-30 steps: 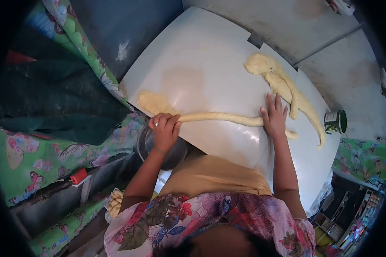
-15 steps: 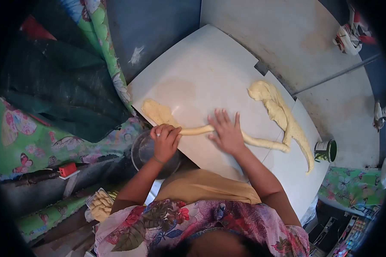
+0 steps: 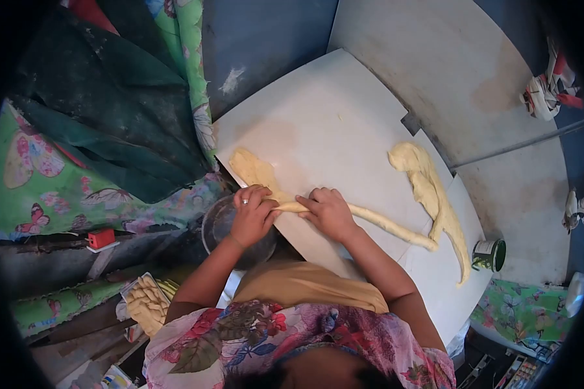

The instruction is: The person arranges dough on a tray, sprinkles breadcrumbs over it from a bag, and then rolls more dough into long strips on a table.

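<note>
A long rope of yellow dough [image 3: 392, 227] runs across the pale work table [image 3: 331, 129]. My left hand [image 3: 254, 214], with a ring on one finger, is closed round the rope near the table's left edge. A flattened wider lump of dough [image 3: 252, 170] spreads just beyond those fingers. Close by on the right, my right hand [image 3: 329, 212] grips the rope with bent fingers, and a short stretch of dough shows between the hands. The rope's far end touches a second, thicker strip of dough [image 3: 428, 194] lying at the right of the table.
A dark green tin [image 3: 489, 255] stands at the table's right edge. Below the left edge sits a large dark bucket [image 3: 220, 227]. A tray of shaped dough pieces [image 3: 148, 301] is at the lower left. Grey walls [image 3: 435, 78] border the far side.
My right hand has slid left along the rope, close to my left hand, and its spread fingers have bent to grip the dough. The view has shifted slightly.
</note>
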A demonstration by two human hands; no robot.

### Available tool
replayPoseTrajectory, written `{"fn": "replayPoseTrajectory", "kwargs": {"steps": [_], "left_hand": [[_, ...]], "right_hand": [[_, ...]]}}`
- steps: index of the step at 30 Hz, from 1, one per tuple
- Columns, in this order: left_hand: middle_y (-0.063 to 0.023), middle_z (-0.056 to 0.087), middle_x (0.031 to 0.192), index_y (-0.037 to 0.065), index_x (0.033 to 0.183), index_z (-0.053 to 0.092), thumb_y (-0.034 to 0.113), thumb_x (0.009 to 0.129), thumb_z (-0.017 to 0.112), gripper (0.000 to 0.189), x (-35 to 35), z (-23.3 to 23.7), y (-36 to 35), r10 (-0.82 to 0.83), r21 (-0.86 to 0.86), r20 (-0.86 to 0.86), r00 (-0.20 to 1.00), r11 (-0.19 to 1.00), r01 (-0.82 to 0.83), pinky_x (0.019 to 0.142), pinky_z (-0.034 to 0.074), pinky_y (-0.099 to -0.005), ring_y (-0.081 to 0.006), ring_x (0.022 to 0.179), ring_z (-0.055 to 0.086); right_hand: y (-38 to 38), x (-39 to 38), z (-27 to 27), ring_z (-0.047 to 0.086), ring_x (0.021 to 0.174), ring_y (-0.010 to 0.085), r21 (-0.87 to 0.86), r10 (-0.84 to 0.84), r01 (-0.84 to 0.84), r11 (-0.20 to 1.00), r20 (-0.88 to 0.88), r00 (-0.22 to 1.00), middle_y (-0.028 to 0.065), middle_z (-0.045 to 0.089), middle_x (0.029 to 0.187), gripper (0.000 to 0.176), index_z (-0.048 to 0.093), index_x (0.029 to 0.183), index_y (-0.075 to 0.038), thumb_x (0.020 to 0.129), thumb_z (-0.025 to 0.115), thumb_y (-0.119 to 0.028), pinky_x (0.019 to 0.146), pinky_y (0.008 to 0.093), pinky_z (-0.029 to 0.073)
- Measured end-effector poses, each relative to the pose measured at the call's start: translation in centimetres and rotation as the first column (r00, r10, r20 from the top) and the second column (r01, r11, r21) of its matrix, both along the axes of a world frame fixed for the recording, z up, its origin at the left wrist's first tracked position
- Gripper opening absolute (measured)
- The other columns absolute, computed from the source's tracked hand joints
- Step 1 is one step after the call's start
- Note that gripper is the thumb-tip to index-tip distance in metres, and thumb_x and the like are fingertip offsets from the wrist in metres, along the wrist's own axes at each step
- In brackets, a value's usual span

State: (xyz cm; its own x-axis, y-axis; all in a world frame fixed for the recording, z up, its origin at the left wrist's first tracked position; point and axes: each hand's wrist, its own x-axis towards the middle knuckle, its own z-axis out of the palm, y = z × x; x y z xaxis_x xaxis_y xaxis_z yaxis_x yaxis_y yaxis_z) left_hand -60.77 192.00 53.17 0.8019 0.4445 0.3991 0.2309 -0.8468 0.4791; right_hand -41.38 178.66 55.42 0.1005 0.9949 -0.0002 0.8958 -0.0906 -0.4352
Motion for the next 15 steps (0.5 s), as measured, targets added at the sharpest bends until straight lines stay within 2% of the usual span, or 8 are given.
{"fn": "replayPoseTrajectory", "kwargs": {"steps": [2,5,8,9,11,13,15], "left_hand": [[-0.0096,0.053,0.113,0.009,0.091,0.064,0.017,0.078,0.070,0.017,-0.1,0.6,0.4,0.007,-0.022,-0.025,1.000,1.000,-0.008,0.098,0.028,-0.0449,-0.0310,0.112,0.047],[-0.0096,0.053,0.111,0.009,0.091,0.064,0.014,0.080,0.066,0.013,0.6,0.7,0.3,0.145,-0.070,-0.004,0.989,0.987,-0.145,0.098,0.027,-0.0461,-0.0312,0.116,0.044],[-0.0052,0.056,0.105,0.012,0.093,0.064,0.014,0.077,0.070,0.018,0.7,-1.0,0.5,0.183,0.081,0.032,0.983,0.979,-0.185,0.095,0.029,-0.0441,-0.0276,0.108,0.049],[-0.0041,0.056,0.103,0.012,0.094,0.064,0.015,0.076,0.071,0.020,0.5,-1.4,0.6,0.105,0.107,0.018,0.994,0.989,-0.107,0.095,0.029,-0.0443,-0.0266,0.107,0.049],[-0.0019,0.057,0.101,0.013,0.097,0.065,0.018,0.075,0.072,0.023,-0.5,-2.0,1.3,-0.047,0.155,-0.016,0.999,0.987,0.049,0.094,0.030,-0.0446,-0.0246,0.105,0.050],[-0.0002,0.057,0.101,0.014,0.101,0.066,0.022,0.074,0.073,0.029,-1.0,-0.8,1.7,-0.060,0.132,-0.037,0.998,0.989,0.064,0.094,0.032,-0.0451,-0.0235,0.105,0.050],[-0.0003,0.058,0.102,0.014,0.103,0.067,0.022,0.074,0.072,0.030,-0.9,-0.3,2.5,-0.045,0.159,-0.061,0.997,0.986,0.054,0.094,0.032,-0.0454,-0.0238,0.106,0.050]], "right_hand": [[0.8,0.4,-0.1,0.053,0.091,0.0244,-0.003,0.062,-0.062,0.998,-0.069,0.996,0.0052,0.056,0.090,0.044,0.061,0.122,-0.013,0.082,0.068,-0.030,0.082,0.0369,0.040],[2.3,0.2,0.2,0.055,0.088,0.0252,0.258,-0.144,0.155,0.954,-0.063,0.988,0.0060,0.057,0.089,0.040,0.063,0.118,-0.010,0.082,0.067,-0.028,0.079,0.0367,0.041],[2.2,-0.9,-2.6,0.055,0.088,0.0243,0.278,-0.089,0.065,0.958,0.075,0.993,0.0076,0.057,0.088,0.036,0.063,0.112,-0.009,0.082,0.066,-0.028,0.080,0.0368,0.042],[1.8,-1.6,-2.9,0.055,0.088,0.0246,0.267,-0.059,0.029,0.963,0.105,0.993,0.0078,0.057,0.087,0.036,0.062,0.112,-0.009,0.082,0.066,-0.027,0.081,0.0367,0.042],[1.0,-2.6,-3.0,0.053,0.097,0.0257,0.320,-0.087,0.045,0.946,0.116,0.989,0.0082,0.057,0.100,0.035,0.062,0.116,-0.011,0.084,0.063,-0.026,0.087,0.0394,0.040],[0.6,-3.4,-1.4,0.051,0.103,0.0261,0.363,-0.113,0.052,0.930,0.149,0.982,0.0083,0.055,0.109,0.036,0.062,0.119,-0.012,0.086,0.062,-0.025,0.090,0.0412,0.039],[1.5,-2.5,-1.2,0.049,0.106,0.0257,0.302,-0.100,0.049,0.952,0.155,0.983,0.0080,0.053,0.115,0.039,0.060,0.123,-0.013,0.086,0.062,-0.026,0.092,0.0427,0.037]]}}
